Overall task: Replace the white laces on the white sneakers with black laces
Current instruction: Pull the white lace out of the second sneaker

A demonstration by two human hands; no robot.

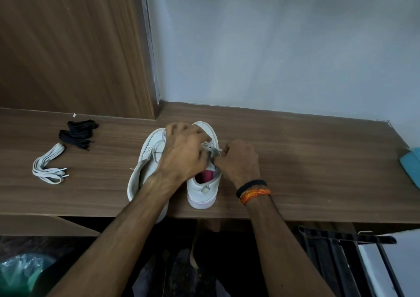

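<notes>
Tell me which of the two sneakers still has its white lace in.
The right sneaker, the one with the pink insole, which both hands are working on. White lace still shows between the fingers. The left sneaker lies unlaced, its upper splayed open.

Counter bare right of sneakers; left side carries black laces, white laces; wooden panel blocks rear-left.

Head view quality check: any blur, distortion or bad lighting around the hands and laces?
Head view: wide-angle bend, the shelf edge curves; light is dim and even, no glare; the left hand and right hand look slightly soft over the right sneaker, so the white lace they pinch is smeared; the black laces lack detail.
</notes>
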